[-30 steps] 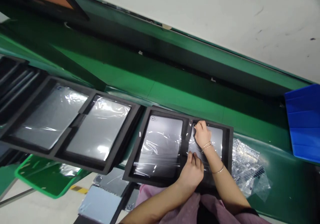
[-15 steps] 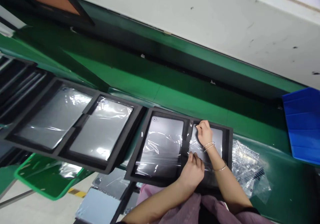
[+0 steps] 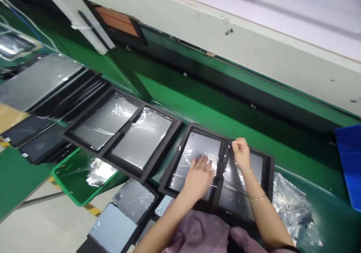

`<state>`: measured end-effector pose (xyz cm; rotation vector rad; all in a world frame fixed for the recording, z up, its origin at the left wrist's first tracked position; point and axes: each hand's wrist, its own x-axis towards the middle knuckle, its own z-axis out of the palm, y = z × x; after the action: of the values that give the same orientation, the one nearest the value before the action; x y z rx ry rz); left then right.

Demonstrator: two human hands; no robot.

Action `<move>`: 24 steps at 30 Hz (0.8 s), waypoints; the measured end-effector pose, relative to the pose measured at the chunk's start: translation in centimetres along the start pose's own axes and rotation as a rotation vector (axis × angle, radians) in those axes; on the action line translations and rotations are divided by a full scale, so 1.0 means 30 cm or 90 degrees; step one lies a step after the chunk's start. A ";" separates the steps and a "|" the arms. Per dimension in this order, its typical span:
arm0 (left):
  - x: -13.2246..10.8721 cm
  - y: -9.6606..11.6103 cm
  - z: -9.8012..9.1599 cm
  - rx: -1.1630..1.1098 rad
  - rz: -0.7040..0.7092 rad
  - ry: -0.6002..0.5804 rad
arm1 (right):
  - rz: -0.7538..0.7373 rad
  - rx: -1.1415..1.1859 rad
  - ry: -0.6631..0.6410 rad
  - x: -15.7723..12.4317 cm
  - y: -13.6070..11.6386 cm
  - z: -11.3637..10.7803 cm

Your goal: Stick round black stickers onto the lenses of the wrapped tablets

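A black foam tray point(image 3: 269, 179) in front of me has two recesses, each with a grey tablet under clear film. The left tablet point(image 3: 201, 142) shows a round camera at its upper corner. My left hand point(image 3: 199, 176) rests on this tablet, fingers spread. At the upper left part of the right tablet point(image 3: 255, 166), my right hand point(image 3: 241, 153) is closed in a pinch. Shiny clear film point(image 3: 229, 174) lies just below those fingers; whether they grip its edge is hidden. The right forearm covers part of the right tablet.
Another foam tray point(image 3: 105, 156) with two film-covered tablets stands to the left, beside stacked dark trays point(image 3: 81, 95). A green bin point(image 3: 70, 196) sits below. Crumpled clear bags point(image 3: 291, 204) lie at right, near a blue bin point(image 3: 351, 166). A white shelf edge point(image 3: 254, 46) crosses above.
My left hand has moved left from the divider between the tablets onto the left tablet, its fingers spreading. My right hand stays pinched near the right tablet's upper corner. The view has shifted left.
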<state>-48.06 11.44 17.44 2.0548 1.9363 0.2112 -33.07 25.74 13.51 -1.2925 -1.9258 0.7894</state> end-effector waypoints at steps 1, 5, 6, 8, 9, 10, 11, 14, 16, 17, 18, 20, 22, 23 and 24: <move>-0.005 -0.041 -0.007 0.030 -0.058 -0.005 | -0.025 -0.002 -0.028 0.012 -0.040 0.042; -0.022 -0.149 0.001 0.082 -0.142 -0.047 | -0.098 -0.053 -0.138 0.056 -0.185 0.265; -0.024 -0.162 0.004 0.077 -0.136 -0.050 | -0.102 -0.075 -0.154 0.064 -0.208 0.316; -0.026 -0.177 0.007 0.063 -0.120 -0.051 | -0.104 -0.125 -0.182 0.076 -0.231 0.395; -0.025 -0.183 0.007 0.058 -0.113 -0.051 | -0.104 -0.151 -0.196 0.079 -0.235 0.421; -0.024 -0.189 0.006 0.052 -0.107 -0.052 | -0.104 -0.176 -0.211 0.080 -0.234 0.439; -0.022 -0.195 0.005 0.048 -0.102 -0.052 | -0.103 -0.198 -0.224 0.081 -0.231 0.449; -0.018 -0.212 0.005 0.040 -0.087 -0.055 | -0.091 -0.246 -0.245 0.088 -0.218 0.455; -0.017 -0.221 0.008 0.039 -0.076 -0.059 | -0.079 -0.258 -0.244 0.098 -0.211 0.451; -0.017 -0.224 0.009 0.040 -0.070 -0.060 | -0.072 -0.261 -0.239 0.104 -0.210 0.450; -0.017 -0.226 0.010 0.042 -0.064 -0.062 | -0.065 -0.262 -0.233 0.108 -0.209 0.450; -0.017 -0.229 0.012 0.047 -0.055 -0.065 | -0.054 -0.262 -0.224 0.112 -0.212 0.455; -0.016 -0.231 0.013 0.054 -0.050 -0.069 | -0.048 -0.260 -0.229 0.106 -0.218 0.463; -0.016 -0.232 0.013 0.058 -0.048 -0.071 | -0.046 -0.257 -0.235 0.102 -0.220 0.468; -0.015 -0.233 0.012 0.061 -0.045 -0.073 | -0.044 -0.252 -0.240 0.099 -0.223 0.471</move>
<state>-54.59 11.21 14.90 2.0047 1.9807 -0.0147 -48.76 24.79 11.06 -1.3647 -2.5132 0.6728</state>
